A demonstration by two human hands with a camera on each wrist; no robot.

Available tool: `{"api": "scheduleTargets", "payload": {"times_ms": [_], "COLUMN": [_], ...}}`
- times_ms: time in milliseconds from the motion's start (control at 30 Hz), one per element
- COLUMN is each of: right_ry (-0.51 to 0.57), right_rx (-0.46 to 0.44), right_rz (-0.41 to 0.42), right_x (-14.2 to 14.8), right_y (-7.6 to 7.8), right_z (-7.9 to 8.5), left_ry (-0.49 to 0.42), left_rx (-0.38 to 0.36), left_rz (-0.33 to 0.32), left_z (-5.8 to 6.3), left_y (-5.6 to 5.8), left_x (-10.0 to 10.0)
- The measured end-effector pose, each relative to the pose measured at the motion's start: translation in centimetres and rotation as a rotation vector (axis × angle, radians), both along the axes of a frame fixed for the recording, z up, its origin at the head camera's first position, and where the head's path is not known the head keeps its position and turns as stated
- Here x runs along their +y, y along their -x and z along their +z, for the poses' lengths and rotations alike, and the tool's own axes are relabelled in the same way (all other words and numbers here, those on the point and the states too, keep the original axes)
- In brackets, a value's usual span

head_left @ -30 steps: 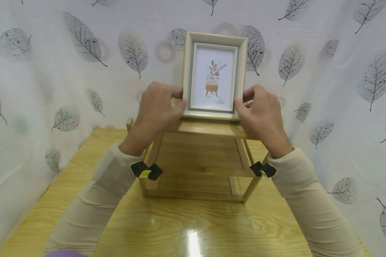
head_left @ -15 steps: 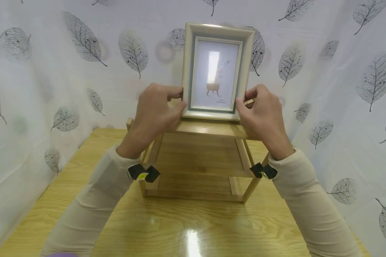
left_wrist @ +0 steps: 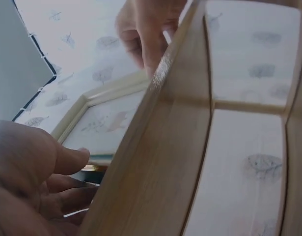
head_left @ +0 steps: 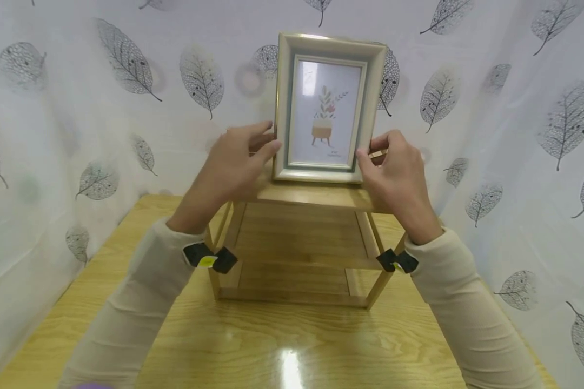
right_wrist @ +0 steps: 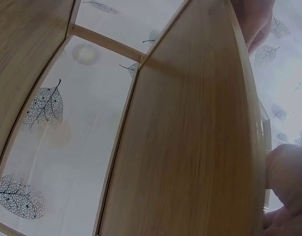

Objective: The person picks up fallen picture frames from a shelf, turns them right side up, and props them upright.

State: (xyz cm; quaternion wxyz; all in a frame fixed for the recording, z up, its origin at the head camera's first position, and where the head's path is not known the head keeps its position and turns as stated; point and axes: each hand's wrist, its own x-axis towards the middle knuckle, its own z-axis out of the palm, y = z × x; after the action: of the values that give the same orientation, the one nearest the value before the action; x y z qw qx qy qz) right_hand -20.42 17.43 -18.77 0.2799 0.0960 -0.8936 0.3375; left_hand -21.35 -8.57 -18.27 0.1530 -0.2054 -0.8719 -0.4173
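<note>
A picture frame (head_left: 331, 173) with a cream border stands upright, leaning slightly back, on the top board of a wooden shelf rack (head_left: 316, 195). Its print shows a potted plant on a legged stand. My right hand (head_left: 398, 175) pinches the frame's lower right edge between thumb and fingers. At the lower left side, my left hand (head_left: 231, 162) has its fingers spread and loosened, the thumb tip right at the frame's edge. The left wrist view shows that thumb (left_wrist: 74, 160) near the frame's corner. In the right wrist view, the rack's board (right_wrist: 190, 123) hides most of the frame.
The rack has lower shelves (head_left: 297, 278) and stands on a wood-grain table (head_left: 253, 346). A white curtain (head_left: 165, 135) printed with grey leaves hangs behind and at both sides.
The frame has tilted more upright, its top rising in view, and the reflection on its glass has shifted left. My left hand has loosened and drawn slightly left; the right has stayed.
</note>
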Motion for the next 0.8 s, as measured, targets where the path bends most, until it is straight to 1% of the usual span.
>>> {"api": "scheduleTargets", "payload": {"times_ms": [67, 167, 367, 500, 633, 800], "right_ry": [0.001, 0.003, 0.004, 0.008, 0.003, -0.014], "right_rx": [0.002, 0.004, 0.013, -0.005, -0.016, 0.012], "right_rz": [0.008, 0.022, 0.031, 0.034, 0.037, 0.022], "right_x": [-0.05, -0.14, -0.24, -0.24, -0.17, -0.12], "right_y": [0.01, 0.06, 0.19, 0.23, 0.27, 0.35], "right_z": [-0.07, -0.18, -0.25, -0.21, -0.16, -0.17], "left_ry": [-0.037, -0.086, -0.135, -0.203, -0.248, -0.264], "left_rx": [-0.054, -0.109, -0.116, -0.137, -0.15, -0.152], "left_rz": [-0.054, -0.096, -0.098, -0.122, -0.14, -0.143], "left_z": [0.07, 0.12, 0.14, 0.08, 0.03, 0.03], "left_y": [0.15, 0.07, -0.19, -0.29, -0.35, -0.45], "left_x": [0.14, 0.36, 0.43, 0.39, 0.37, 0.42]}}
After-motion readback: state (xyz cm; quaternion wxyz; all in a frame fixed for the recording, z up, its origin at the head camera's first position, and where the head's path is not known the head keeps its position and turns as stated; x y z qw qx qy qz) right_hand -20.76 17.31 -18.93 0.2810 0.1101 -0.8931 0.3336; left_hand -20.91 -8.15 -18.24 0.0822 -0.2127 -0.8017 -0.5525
